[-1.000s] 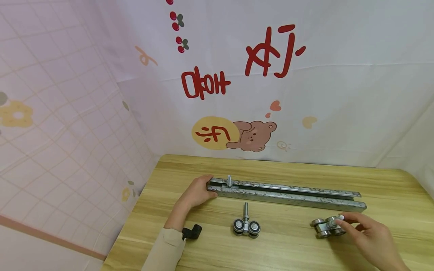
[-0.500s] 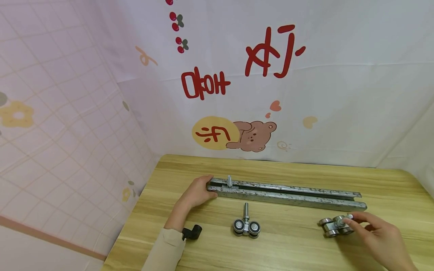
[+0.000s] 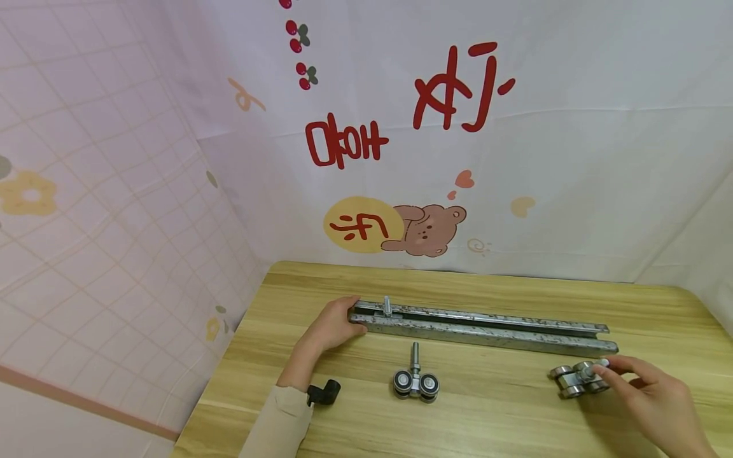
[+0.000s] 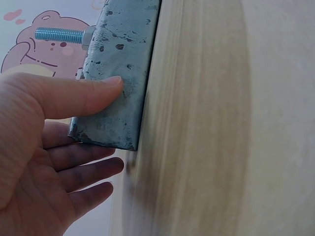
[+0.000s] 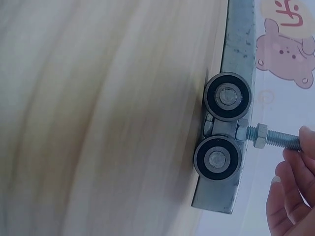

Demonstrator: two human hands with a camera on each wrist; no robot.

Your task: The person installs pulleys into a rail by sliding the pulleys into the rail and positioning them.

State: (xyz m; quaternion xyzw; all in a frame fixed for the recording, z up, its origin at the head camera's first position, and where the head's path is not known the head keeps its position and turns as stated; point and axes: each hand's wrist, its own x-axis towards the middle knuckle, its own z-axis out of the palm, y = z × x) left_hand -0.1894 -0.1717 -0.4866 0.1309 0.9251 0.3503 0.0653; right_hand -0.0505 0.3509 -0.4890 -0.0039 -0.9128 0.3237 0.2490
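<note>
A long grey metal rail [image 3: 487, 331] with a slot along its top lies across the table. My left hand [image 3: 338, 324] grips its left end, with the thumb [image 4: 93, 96] on the near face in the left wrist view. Close to that hand, a bolt [image 3: 387, 306] sticks up out of the slot. My right hand [image 3: 653, 394] pinches the threaded bolt of a roller trolley [image 3: 578, 380], wheels down, in front of the rail's right end. In the right wrist view two black-and-steel wheels [image 5: 227, 97] of it show, and the bolt points toward the fingertips.
A second roller trolley [image 3: 415, 385] lies on the table [image 3: 475, 420] between the hands, its bolt pointing toward the rail. A black elbow-shaped piece [image 3: 326, 392] is beside the left sleeve. Printed cloth walls [image 3: 572, 159] rise behind and to the left of the table.
My right hand has moved to the right with the roller trolley, bringing it nearer the rail's right end. The left hand and the rail have stayed in place.
</note>
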